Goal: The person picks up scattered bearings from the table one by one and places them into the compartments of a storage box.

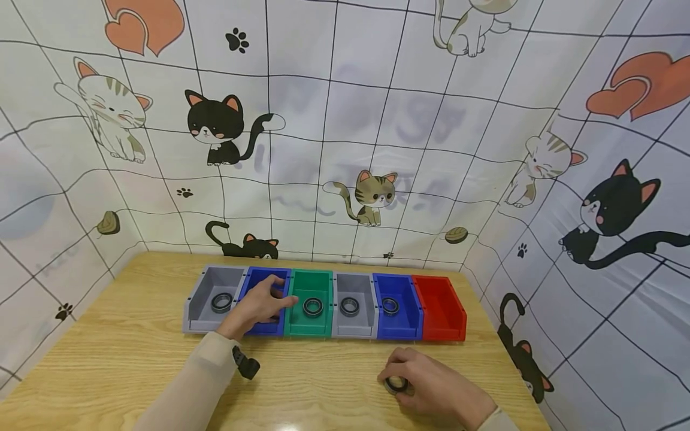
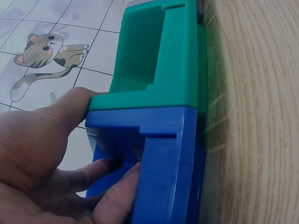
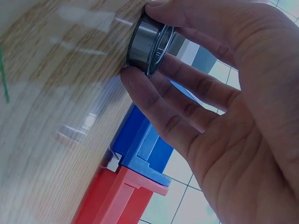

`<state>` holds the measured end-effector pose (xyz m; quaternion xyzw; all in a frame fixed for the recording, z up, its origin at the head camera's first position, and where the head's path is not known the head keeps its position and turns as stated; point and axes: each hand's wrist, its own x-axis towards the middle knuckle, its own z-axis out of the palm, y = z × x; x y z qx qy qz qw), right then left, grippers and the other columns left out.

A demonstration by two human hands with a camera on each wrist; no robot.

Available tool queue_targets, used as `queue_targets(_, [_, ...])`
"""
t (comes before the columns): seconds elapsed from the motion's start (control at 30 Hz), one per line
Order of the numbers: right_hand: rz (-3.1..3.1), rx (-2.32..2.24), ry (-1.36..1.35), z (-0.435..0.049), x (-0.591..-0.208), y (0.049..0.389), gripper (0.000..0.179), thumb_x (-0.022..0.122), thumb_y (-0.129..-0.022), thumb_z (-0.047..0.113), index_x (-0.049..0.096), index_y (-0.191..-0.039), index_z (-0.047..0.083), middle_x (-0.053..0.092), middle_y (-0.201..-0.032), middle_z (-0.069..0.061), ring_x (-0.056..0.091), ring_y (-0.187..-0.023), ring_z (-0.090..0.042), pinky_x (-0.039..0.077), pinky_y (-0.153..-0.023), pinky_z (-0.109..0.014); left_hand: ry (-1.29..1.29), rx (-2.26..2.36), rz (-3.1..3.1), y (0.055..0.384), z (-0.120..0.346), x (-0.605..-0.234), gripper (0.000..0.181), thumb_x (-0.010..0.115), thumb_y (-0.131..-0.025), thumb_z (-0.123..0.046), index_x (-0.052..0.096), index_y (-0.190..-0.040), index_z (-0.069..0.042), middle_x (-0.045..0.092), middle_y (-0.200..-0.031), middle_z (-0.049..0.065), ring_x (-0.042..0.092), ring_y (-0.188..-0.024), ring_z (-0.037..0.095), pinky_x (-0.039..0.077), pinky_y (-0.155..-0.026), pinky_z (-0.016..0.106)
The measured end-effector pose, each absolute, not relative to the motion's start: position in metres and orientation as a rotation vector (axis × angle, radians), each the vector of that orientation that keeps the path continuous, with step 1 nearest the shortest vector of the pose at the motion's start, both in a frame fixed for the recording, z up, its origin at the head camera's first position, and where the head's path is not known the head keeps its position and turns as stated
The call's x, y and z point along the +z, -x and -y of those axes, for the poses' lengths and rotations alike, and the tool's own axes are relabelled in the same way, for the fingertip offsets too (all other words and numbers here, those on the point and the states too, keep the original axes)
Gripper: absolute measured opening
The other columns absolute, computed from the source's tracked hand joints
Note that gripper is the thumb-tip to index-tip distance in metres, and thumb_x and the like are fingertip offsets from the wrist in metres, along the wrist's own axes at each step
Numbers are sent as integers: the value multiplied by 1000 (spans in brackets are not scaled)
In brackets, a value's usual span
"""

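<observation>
My left hand (image 1: 264, 303) reaches into the left blue bin (image 2: 163, 182), second in the row. Its thumb lies over the rim of the green bin (image 2: 145, 100), apart from the fingers (image 2: 119, 198), which dip inside the blue one. Nothing shows between them; the floor of that bin is mostly hidden. On the wooden table in front of the bins, my right hand (image 1: 431, 383) grips a metal ring bearing (image 3: 142, 44) between thumb and fingertips. The bearing lies flat at the tabletop, its dark opening facing up.
The row also has a left grey bin (image 1: 196, 299), another grey bin (image 1: 356, 330), a right blue bin (image 1: 400, 331) and a red bin (image 1: 439, 302). Single bearings lie in the green, both grey and right blue bins. Cat-patterned cloth (image 1: 302, 149) hangs behind the table (image 1: 302, 383).
</observation>
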<state>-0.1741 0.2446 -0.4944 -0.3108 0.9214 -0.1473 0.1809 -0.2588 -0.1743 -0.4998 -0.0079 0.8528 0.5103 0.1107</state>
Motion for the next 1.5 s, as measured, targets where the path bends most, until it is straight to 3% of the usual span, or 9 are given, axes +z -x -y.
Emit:
queue_targets(0.33, [-2597, -435, 855, -246, -494, 175, 40, 92, -99, 22, 86, -132, 43, 71, -128, 12, 64, -112, -6, 71, -104, -35, 28, 1488, -2515, 259, 174, -502, 78, 85, -109, -35, 48, -169, -3, 65, -152, 29, 82, -110, 33, 73, -96, 50])
queue_targets(0.87, [-2680, -408, 891, -249, -482, 181, 37, 95, -98, 27, 87, -133, 35, 72, -130, 8, 69, -116, -13, 72, -101, -35, 28, 1489, -2519, 259, 174, -501, 77, 85, -109, -34, 48, -169, -2, 65, -151, 30, 82, -108, 32, 73, -95, 50])
queue_targets(1.1, [-2738, -404, 931, -252, -478, 186, 40, 97, -95, 20, 87, -133, 30, 73, -128, 6, 68, -114, -14, 72, -99, -35, 28, 1503, -2510, 260, 174, -501, 78, 85, -109, -34, 48, -169, -3, 65, -151, 29, 83, -109, 33, 73, -96, 52])
queue_targets(1.5, [-2807, -407, 955, -260, -469, 199, 41, 97, -94, 15, 88, -133, 24, 75, -126, 3, 71, -112, -17, 69, -92, -26, 30, 1522, -2508, 260, 173, -502, 76, 86, -109, -33, 49, -167, -3, 67, -148, 29, 82, -108, 33, 73, -95, 52])
